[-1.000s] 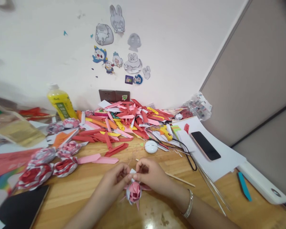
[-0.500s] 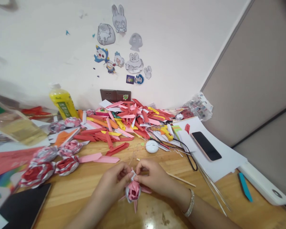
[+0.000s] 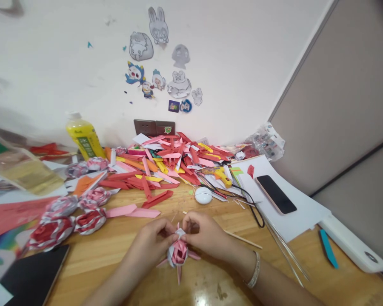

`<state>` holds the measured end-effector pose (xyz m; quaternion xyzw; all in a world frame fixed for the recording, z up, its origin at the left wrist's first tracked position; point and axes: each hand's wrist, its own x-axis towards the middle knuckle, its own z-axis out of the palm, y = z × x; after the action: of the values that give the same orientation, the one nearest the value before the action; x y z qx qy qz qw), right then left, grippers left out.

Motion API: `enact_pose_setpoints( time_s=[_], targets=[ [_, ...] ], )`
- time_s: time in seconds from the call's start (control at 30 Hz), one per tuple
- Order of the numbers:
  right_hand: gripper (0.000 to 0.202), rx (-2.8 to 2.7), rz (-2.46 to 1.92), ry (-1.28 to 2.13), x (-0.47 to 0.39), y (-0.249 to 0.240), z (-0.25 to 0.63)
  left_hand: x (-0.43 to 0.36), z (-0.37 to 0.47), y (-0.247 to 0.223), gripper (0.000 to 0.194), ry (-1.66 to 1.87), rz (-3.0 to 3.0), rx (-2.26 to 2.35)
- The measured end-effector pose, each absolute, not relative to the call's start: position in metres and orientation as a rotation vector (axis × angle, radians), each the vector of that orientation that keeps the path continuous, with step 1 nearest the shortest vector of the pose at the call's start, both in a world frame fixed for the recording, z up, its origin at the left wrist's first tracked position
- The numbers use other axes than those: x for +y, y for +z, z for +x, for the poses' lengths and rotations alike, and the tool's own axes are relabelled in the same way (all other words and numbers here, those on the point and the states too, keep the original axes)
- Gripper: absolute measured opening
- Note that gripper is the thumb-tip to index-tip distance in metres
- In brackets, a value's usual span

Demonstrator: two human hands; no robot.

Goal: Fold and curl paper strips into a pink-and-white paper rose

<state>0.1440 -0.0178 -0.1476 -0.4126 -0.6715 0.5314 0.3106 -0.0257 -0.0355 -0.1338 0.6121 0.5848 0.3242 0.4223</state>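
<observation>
Between my two hands, low in the middle of the head view, is a pink and white folded paper flower (image 3: 179, 252). Pink pointed strips stick out from its underside. My left hand (image 3: 158, 238) pinches the flower's upper left edge with thumb and fingers. From the other side, my right hand (image 3: 201, 236) pinches a white paper tip at its top; a bracelet circles that wrist. Finished-looking red and white paper flowers (image 3: 90, 221) sit off to the left. Two pink folded strips (image 3: 137, 211) lie just beyond my left hand.
A heap of folded red, pink and yellow paper strips (image 3: 178, 159) lies against the wall. To its right are a yellow glue gun (image 3: 222, 176), a white round case (image 3: 203, 195) and a phone (image 3: 276, 194) on paper. A wooden stick (image 3: 244, 239) lies beside my right forearm.
The flower has turned slightly between my fingers, its lower pink strip shifting a little left. Both hands keep their pinch in nearly the same place.
</observation>
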Motion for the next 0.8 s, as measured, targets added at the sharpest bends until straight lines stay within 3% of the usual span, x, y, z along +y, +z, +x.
enact_pose_setpoints(
  time_s=[0.57, 0.8],
  targets=[
    [0.016, -1.945, -1.048, 1.057, -0.025, -0.132, 0.139, -0.036, -0.034, -0.134, 0.016, 0.812, 1.748, 1.394],
    [0.011, -1.979, -1.034, 1.136, -0.023, -0.135, 0.145, -0.037, -0.034, -0.128, 0.018, 0.813, 1.783, 1.373]
  ],
)
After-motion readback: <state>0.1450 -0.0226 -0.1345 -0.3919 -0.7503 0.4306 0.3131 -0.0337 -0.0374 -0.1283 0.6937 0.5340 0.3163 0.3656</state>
